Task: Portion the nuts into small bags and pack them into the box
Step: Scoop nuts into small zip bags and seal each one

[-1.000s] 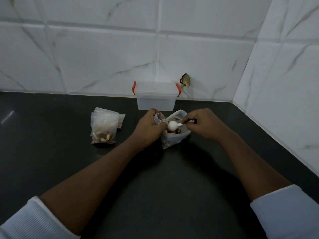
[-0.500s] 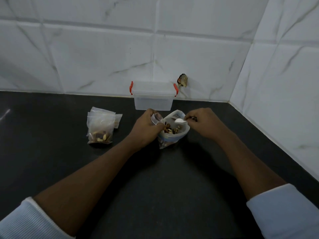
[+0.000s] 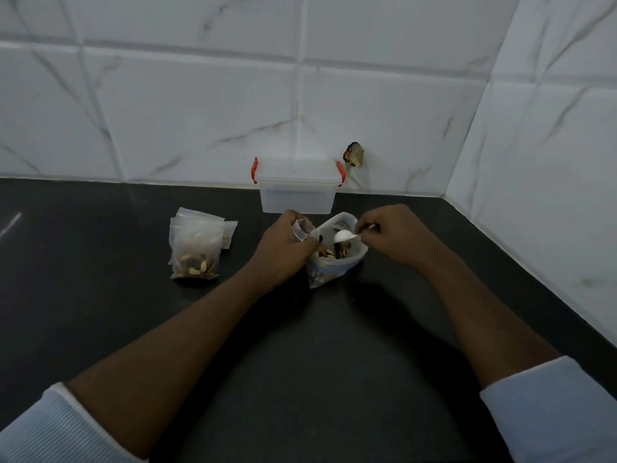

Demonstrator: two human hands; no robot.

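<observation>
Since a second ago the white spoon (image 3: 345, 235) has drawn back from beside the left hand to the far side of the large bag's mouth, and its bowl now shows edge-on rather than round.

At the left, a stack of filled small bags (image 3: 195, 248) lies flat on the black worktop (image 3: 300, 345), well apart from the hands, with mixed nuts showing in the top one. The left hand (image 3: 283, 248) has its fingers curled round a small clear bag (image 3: 302, 230), gripping it upright at the near left rim of the large bag (image 3: 334, 272); whether anything is in it I cannot tell. The large bag stands open between the two hands, with nuts (image 3: 329, 252) visible inside. The spoon's bowl hangs over those nuts, inside the mouth. The right hand (image 3: 390, 235) pinches the spoon's handle between thumb and curled fingers.

Behind the hands, against the tiled wall (image 3: 200, 111), stands the clear plastic box (image 3: 297, 192), lid on, with a red latch at each end.
</observation>
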